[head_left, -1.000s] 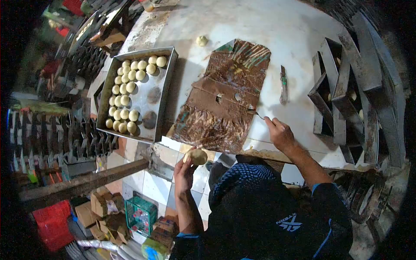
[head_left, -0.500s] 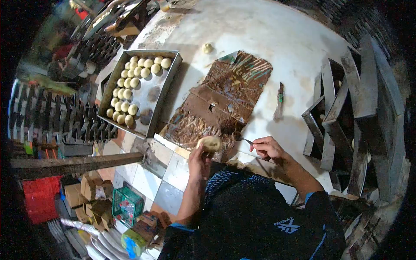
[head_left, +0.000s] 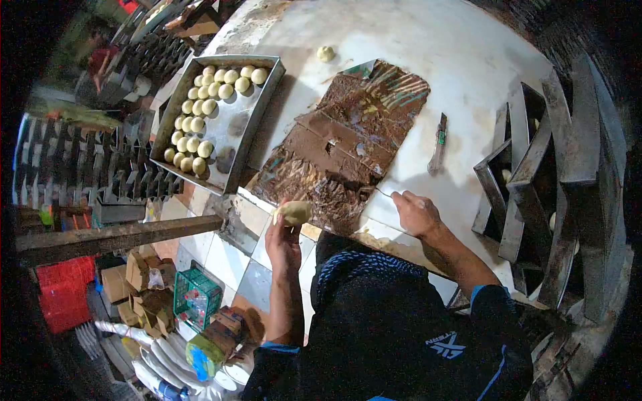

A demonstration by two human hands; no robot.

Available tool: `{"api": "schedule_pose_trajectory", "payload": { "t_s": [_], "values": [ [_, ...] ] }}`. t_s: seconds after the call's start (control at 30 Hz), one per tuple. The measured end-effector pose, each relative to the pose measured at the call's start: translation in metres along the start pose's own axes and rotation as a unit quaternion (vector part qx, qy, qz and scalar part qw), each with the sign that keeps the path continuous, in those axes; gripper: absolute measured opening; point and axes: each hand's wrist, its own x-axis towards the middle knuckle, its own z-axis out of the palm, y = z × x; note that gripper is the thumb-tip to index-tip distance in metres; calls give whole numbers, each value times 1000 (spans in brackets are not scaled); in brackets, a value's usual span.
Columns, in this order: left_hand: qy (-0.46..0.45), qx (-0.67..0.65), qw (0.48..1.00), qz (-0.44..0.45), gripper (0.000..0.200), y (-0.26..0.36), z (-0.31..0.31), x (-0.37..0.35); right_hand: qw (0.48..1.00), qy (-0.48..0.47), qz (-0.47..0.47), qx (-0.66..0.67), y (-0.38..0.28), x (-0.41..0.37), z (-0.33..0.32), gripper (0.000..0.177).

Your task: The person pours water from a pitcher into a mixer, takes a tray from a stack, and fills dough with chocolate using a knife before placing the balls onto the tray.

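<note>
My left hand is closed round a flattened pale dough piece near the front edge of the table. In my right hand is the end of a thin tool, whose tip reaches the edge of the brown filling. That brown filling is smeared over a flat sheet in the middle of the table. Left of it, a metal tray holds several round dough balls. One single dough ball lies beyond the sheet. To the right lies a cutter knife.
Metal trays are stacked crosswise on the right, some with dough inside. More trays stand at the left. A wooden beam, a green crate, cardboard boxes and a red crate are at lower left.
My left hand has moved left with the dough. My right hand has turned, with its back now up, and the tool has shifted to the filling's right edge. The view has shifted slightly.
</note>
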Motion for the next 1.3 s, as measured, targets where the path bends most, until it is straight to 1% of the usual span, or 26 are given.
{"api": "schedule_pose_trajectory", "payload": {
  "t_s": [0.17, 0.27, 0.33, 0.37, 0.4, 0.47, 0.5, 0.53, 0.57, 0.6, 0.63, 0.7, 0.73, 0.77, 0.83, 0.87, 0.9, 0.97, 1.03, 1.07, 1.1, 1.13, 1.17, 1.2, 1.23, 1.3],
  "values": [
    [3, -29, 999, -26, 45, -14, -12, -13, 999, -13, 29, -37, -16, -9, 11, 22],
    [-3, -31, 999, -33, 47, -18, -4, -20, 997, -71, 28, -23, -18, -5, 7, 24],
    [-6, -30, 999, -45, 45, -20, 1, -20, 962, -157, -2, 225, -6, 2, 4, 20],
    [0, -26, 998, -59, 40, -20, 5, -21, 963, -155, -6, 220, -4, 4, 1, 20],
    [17, -26, 998, -62, 37, -26, 6, -20, 873, -249, 132, 399, -6, 6, -4, 21],
    [15, -38, 997, -73, 33, -35, 9, -17, 766, -289, 188, 542, -14, 6, -7, 23],
    [3, -19, 994, -108, 36, -30, 16, -17, 766, -294, 186, 540, -24, 4, 0, 23],
    [6, -29, 989, -145, 38, -30, 22, -17, 877, -108, 51, 465, -36, 3, 9, 20],
    [6, -37, 982, -184, 39, -31, 29, -17, 926, 88, -86, 358, -46, 2, 15, 18],
    [-2, -89, 973, -212, 41, -36, 33, -13, 957, 61, -115, 258, -58, 3, -4, 28],
    [-7, -88, 973, -211, 41, -34, 34, -13, 958, 65, -115, 256, -57, 1, -2, 28],
    [-63, -151, 958, -235, 36, -24, 41, -14, 979, 95, -146, 106, -51, -3, 12, 48],
    [-41, -127, 963, -233, 34, -18, 42, -12, 979, 110, -166, 52, -41, -5, 21, 59],
    [-45, -126, 964, -229, 34, -17, 38, -10, 978, 115, -168, 50, -33, -6, 28, 59],
    [58, -64, 970, -226, 36, -26, 21, -5, 986, 112, -122, 13, -17, -13, 40, 58],
    [29, -111, 980, -160, 38, -33, 11, 1, 997, 70, -44, -6, -3, -18, 50, 56],
    [16, -115, 985, -128, 39, -17, 17, -5, 994, 91, -26, -48, 10, -19, 56, 50],
    [-38, -141, 986, -82, 40, -2, 17, -6, 963, 203, -102, -146, -6, -10, 40, 42],
    [-37, -135, 987, -84, 42, 9, 25, -16, 977, 186, -105, -5, -58, 4, 11, 38],
    [-84, -89, 988, -96, 45, 10, 25, -18, 964, 127, -44, 228, -93, 11, -7, 40],
    [-130, -86, 985, -71, 50, 11, 34, -22, 925, 87, -31, 368, -111, 19, -10, 41],
    [-176, -85, 980, -46, 55, 11, 43, -26, 919, 133, -66, 364, -126, 30, -7, 43],
    [-175, -37, 983, 35, 61, -1, 44, -30, 937, 168, -63, 300, -149, 35, -17, 45],
    [-156, 157, 955, 197, 66, 0, 48, -34, 942, 206, -98, 248, -169, 38, -29, 46],
    [-124, 340, 865, 348, 70, 3, 48, -37, 941, 241, -130, 196, -187, 39, -39, 47],
    [-144, 343, 855, 361, 75, 15, 32, -42, 933, 253, -159, 199, -214, 43, -48, 37]
  ]
}}
